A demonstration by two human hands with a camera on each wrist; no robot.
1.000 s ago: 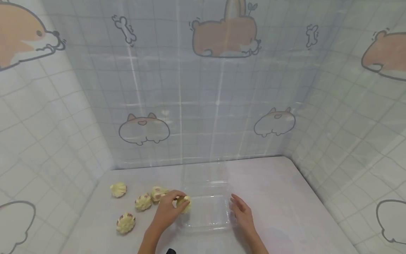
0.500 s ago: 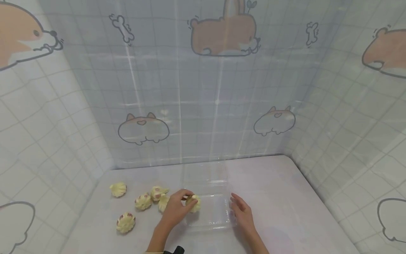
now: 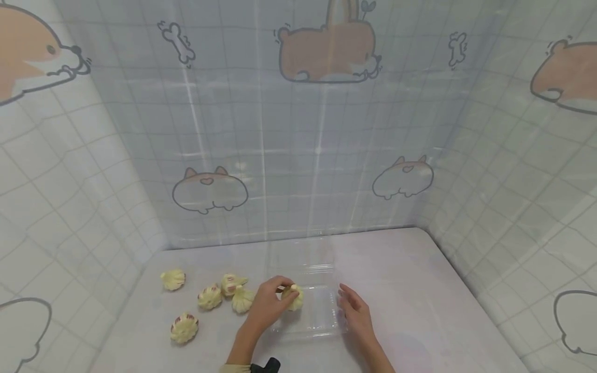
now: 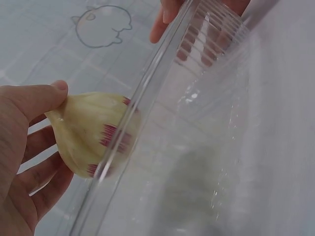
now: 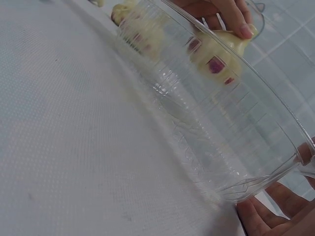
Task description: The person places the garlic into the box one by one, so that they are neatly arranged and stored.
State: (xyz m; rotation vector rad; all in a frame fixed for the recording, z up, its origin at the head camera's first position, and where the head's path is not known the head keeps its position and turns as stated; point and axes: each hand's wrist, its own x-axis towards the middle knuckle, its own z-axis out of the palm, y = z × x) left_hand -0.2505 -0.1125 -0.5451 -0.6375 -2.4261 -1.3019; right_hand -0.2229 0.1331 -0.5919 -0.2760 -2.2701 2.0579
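My left hand (image 3: 268,306) pinches a pale yellow garlic bulb (image 3: 296,299) by its neck, over the left part of a clear plastic clamshell box (image 3: 319,310). In the left wrist view, purple-red patches show on the bulb (image 4: 91,132), its lower end overlapping the box rim (image 4: 142,93). Through the transparent wall, the right wrist view also shows that garlic bulb (image 5: 216,59) near the rim. Relaxed fingers of my right hand (image 3: 358,315) rest along the right side of the box. Its hinged lid lies folded back, toward the rear wall.
Left of the box, several more garlic bulbs lie on the white table: one (image 3: 242,299) beside my left wrist, another (image 3: 184,328) near the front, one (image 3: 173,280) farthest left. Cloth walls (image 3: 298,119) with dog drawings enclose the table at the back and both sides.
My left hand has carried the garlic bulb rightward, from the box's left edge to over its inside. A bulb behind that hand has come into view. My right hand has stayed put.
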